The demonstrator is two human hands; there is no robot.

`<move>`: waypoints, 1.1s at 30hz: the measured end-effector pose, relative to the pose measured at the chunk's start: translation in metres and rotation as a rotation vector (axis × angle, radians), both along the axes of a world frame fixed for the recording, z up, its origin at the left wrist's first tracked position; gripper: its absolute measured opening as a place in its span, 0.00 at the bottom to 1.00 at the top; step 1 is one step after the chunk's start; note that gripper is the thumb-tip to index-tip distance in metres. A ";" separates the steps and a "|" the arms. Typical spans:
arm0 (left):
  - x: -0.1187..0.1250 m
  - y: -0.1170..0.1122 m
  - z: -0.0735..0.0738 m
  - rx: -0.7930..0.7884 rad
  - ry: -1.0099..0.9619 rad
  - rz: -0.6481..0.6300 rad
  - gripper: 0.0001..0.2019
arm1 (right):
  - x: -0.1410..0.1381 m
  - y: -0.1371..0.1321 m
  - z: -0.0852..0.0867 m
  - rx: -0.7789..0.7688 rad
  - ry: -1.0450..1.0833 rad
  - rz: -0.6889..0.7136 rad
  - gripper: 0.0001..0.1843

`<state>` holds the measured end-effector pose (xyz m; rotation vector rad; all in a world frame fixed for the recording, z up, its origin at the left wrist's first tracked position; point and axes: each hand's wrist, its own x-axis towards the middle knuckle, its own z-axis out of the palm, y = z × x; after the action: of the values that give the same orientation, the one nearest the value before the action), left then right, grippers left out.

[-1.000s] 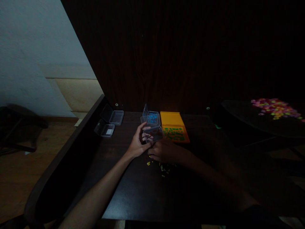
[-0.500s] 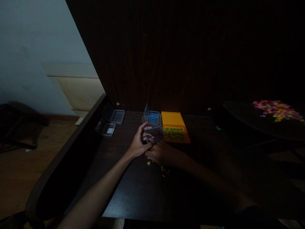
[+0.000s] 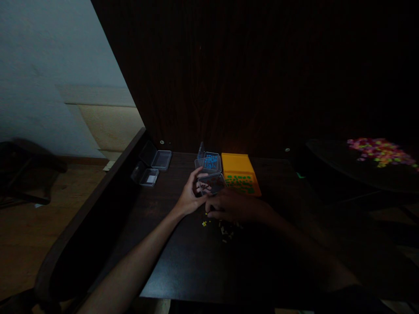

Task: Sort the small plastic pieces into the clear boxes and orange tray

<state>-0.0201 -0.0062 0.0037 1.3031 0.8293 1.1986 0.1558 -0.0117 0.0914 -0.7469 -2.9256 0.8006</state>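
Observation:
My left hand (image 3: 193, 192) is wrapped round a clear plastic box (image 3: 214, 181) with its lid raised, holding it tilted; dark reddish small pieces show inside. Close against the box's near side is my right hand (image 3: 225, 205), fingers curled and pressed together; whatever they may hold is hidden. Small yellow pieces (image 3: 204, 223) lie on the table just below the hands, and several paler pieces (image 3: 226, 233) are scattered in shadow beside them. Behind the held box stands another open clear box with blue pieces (image 3: 211, 161).
An open yellow case (image 3: 237, 163) with green pieces (image 3: 240, 183) lies right of the boxes. Two open clear boxes, one larger (image 3: 162, 159) and one smaller (image 3: 150, 178), sit by the table's left side panel (image 3: 94, 209). Colourful flowers (image 3: 381, 151) are at far right.
My right hand has shifted slightly right and up along the box's near edge, uncovering more of the scattered pieces. My left hand and the box stay nearly still.

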 end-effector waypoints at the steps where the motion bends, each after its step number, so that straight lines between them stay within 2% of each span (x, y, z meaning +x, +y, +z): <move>1: 0.000 0.000 0.000 0.001 0.004 -0.003 0.43 | 0.004 0.004 0.003 -0.002 0.028 -0.071 0.07; 5: 0.000 -0.001 -0.001 0.011 0.017 -0.019 0.43 | 0.016 0.021 -0.001 0.047 0.136 -0.312 0.07; 9: 0.000 -0.001 -0.004 0.008 0.019 -0.047 0.42 | 0.019 0.035 -0.018 0.068 0.158 -0.442 0.06; 16: 0.001 -0.002 0.000 0.003 0.011 -0.052 0.42 | 0.016 0.042 -0.033 0.040 0.187 -0.549 0.05; 20: 0.001 -0.002 0.000 0.002 0.001 -0.053 0.42 | 0.014 0.042 -0.035 0.009 0.169 -0.577 0.01; 25: 0.001 -0.002 -0.002 0.019 -0.009 -0.055 0.42 | 0.012 0.042 -0.036 -0.009 0.212 -0.622 0.05; 33: 0.001 -0.001 -0.002 0.017 0.002 -0.038 0.42 | 0.009 0.040 -0.038 0.041 0.232 -0.658 0.05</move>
<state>-0.0195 -0.0073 0.0017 1.3283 0.7937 1.1766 0.1651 0.0285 0.0533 -1.3882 -2.2529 0.6876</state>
